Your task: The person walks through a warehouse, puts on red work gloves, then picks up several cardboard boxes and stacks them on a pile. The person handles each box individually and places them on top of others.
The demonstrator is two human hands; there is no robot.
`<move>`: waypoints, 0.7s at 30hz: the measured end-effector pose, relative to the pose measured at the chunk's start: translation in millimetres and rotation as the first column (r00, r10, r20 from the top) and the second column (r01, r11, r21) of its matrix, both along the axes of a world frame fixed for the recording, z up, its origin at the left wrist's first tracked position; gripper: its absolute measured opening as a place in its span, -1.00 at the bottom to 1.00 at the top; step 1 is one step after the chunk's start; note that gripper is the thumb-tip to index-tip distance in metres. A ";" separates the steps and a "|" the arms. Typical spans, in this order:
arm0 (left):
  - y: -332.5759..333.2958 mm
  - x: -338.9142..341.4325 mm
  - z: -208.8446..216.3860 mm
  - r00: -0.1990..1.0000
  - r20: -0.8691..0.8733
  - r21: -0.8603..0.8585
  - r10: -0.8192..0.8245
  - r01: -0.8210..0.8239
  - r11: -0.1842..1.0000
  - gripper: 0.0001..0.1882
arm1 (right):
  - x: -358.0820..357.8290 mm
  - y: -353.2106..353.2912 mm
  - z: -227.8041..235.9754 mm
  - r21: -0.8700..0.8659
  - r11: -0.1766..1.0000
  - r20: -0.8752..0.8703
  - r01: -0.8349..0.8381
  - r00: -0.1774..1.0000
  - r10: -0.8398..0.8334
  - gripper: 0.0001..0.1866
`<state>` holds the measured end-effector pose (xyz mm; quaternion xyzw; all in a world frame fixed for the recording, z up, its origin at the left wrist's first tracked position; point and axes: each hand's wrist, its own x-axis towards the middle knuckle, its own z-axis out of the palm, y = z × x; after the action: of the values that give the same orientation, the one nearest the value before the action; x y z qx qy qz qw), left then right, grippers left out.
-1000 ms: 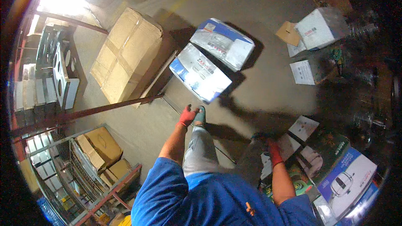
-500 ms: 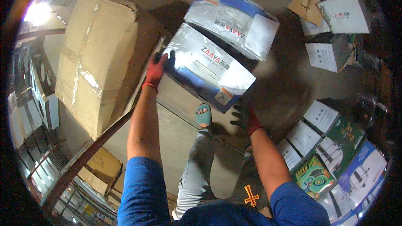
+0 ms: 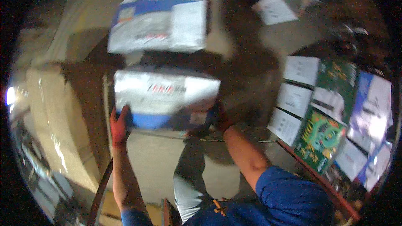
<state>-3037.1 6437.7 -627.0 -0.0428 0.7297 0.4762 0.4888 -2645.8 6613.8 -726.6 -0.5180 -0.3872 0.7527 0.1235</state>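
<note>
Between my two hands is a white and blue cardboard box [image 3: 146, 100] with a glossy surface and red and dark print. My left hand [image 3: 120, 126], in a red glove with dark fingertips, grips its near left corner. At the box's right end, my right hand [image 3: 222, 118] holds on from the side; its fingers are in shadow and partly hidden. A second box [image 3: 144, 23] of the same kind lies beyond the first, with a dark gap separating them. The picture is blurred by motion.
A large brown carton [image 3: 58, 121] stands on the left. Several printed boxes [image 3: 322, 136] are stacked at the right, behind a reddish metal rail [image 3: 318, 180]. More white boxes [image 3: 274, 8] lie at the far right. My leg [image 3: 188, 175] is below the held box.
The view has turned to the right, so the boxes appear level and farther left. My right hand has come up against the held box's right end; before, it was apart from the corner.
</note>
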 end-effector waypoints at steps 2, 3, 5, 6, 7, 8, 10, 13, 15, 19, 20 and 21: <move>-16.8 28.4 35.9 0.999 -0.045 0.005 0.009 -0.009 1.000 -0.83 | 29.1 -10.1 29.2 0.033 0.999 -0.008 0.021 1.000 -0.020 -0.43; -21.4 42.1 55.8 0.992 -0.098 0.047 -0.077 0.082 0.996 -0.88 | 43.4 -12.4 51.3 0.016 0.998 -0.029 0.062 0.998 -0.061 -0.44; -39.0 73.9 108.9 0.995 -0.073 0.027 -0.063 0.065 0.998 -0.67 | 72.5 -13.5 112.0 -0.134 0.973 -0.033 0.188 0.980 -0.194 -0.44; -40.0 90.4 135.4 0.997 -0.038 0.064 -0.072 0.074 0.995 -0.72 | 94.2 -18.6 157.4 -0.092 0.974 0.050 0.209 0.977 -0.205 -0.44; -43.4 102.6 164.2 0.997 -0.017 0.160 -0.070 0.072 0.984 -0.76 | 108.8 -19.6 198.3 -0.125 0.968 0.143 0.217 0.970 -0.199 -0.44; -40.7 113.0 192.7 0.992 0.015 0.137 -0.123 0.120 0.983 -0.71 | 120.5 -20.5 244.0 -0.085 0.967 0.082 0.241 0.969 -0.235 -0.44; -26.8 141.9 245.7 0.990 -0.024 0.127 -0.138 0.140 0.982 -0.63 | 153.5 -18.3 330.0 -0.154 0.955 -0.021 0.252 0.966 -0.258 -0.43; 17.8 203.3 324.7 0.952 -0.045 0.150 -0.304 0.307 0.940 -0.51 | 233.7 -23.4 449.5 0.503 0.860 0.190 -0.084 0.982 -0.015 -0.44; 49.2 245.8 396.2 0.897 -0.111 0.247 -0.429 0.443 0.862 -0.43 | 291.9 -41.3 518.5 0.278 0.930 0.055 0.240 0.963 -0.265 -0.46; 99.0 357.7 534.9 0.805 -0.243 0.494 -0.541 0.583 0.645 -0.26 | 386.1 -110.8 651.6 0.260 0.693 0.037 0.673 0.710 -0.703 -0.48; 103.8 378.2 565.5 0.752 -0.254 0.559 -0.609 0.628 0.542 -0.25 | 398.1 -130.9 681.3 0.338 0.576 0.032 0.744 0.603 -0.797 -0.49; 103.7 390.1 595.4 0.710 -0.259 0.558 -0.655 0.663 0.499 -0.25 | 396.6 -157.5 708.9 0.390 0.443 0.028 0.807 0.471 -0.882 -0.50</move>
<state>-2647.0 6541.4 -31.6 0.4027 0.4963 0.4637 0.6136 -2249.2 6456.3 -17.7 -0.6958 -0.2035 0.4491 0.5222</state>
